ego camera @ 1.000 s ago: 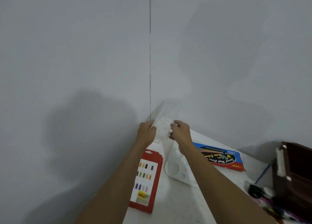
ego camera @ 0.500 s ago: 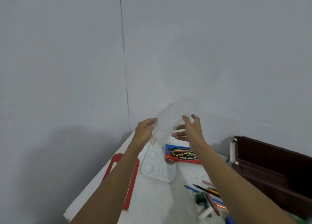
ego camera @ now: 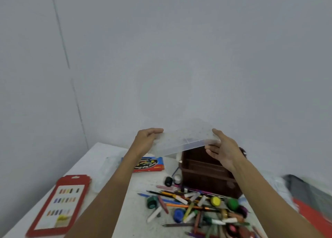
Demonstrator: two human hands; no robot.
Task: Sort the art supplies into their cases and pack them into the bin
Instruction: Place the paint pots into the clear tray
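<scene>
We note, farthest left of the grip, a red card pack (ego camera: 59, 204) of colour sticks lying flat on the white table (ego camera: 89, 164). Between it and the left forearm lies a clear moulded tray (ego camera: 107, 173) (blurred; we cannot make out its form). The left hand (ego camera: 147, 140) grips the left end of the clear plastic case (ego camera: 185, 139), with its fingers curled over the upper edge. The case is held off the table between both hands, with its long side running across. Below the grip, left of centre, a crayon box (ego camera: 150, 164) in blue and red lies flat. The right hand (ego camera: 222, 149) holds the case's right end, thumb on top and fingers spread underneath. Directly below that hand stands the brown bin (ego camera: 204, 171), open at the top. The case's right end overlaps its rim in view, and we cannot tell whether they touch. Below the grip and nearer us, a heap of loose supplies (ego camera: 194, 207) (crayons, pencils, paint pots) lies at the bin's front. Far right lies a grey and red item (ego camera: 309, 200), indistinct.
</scene>
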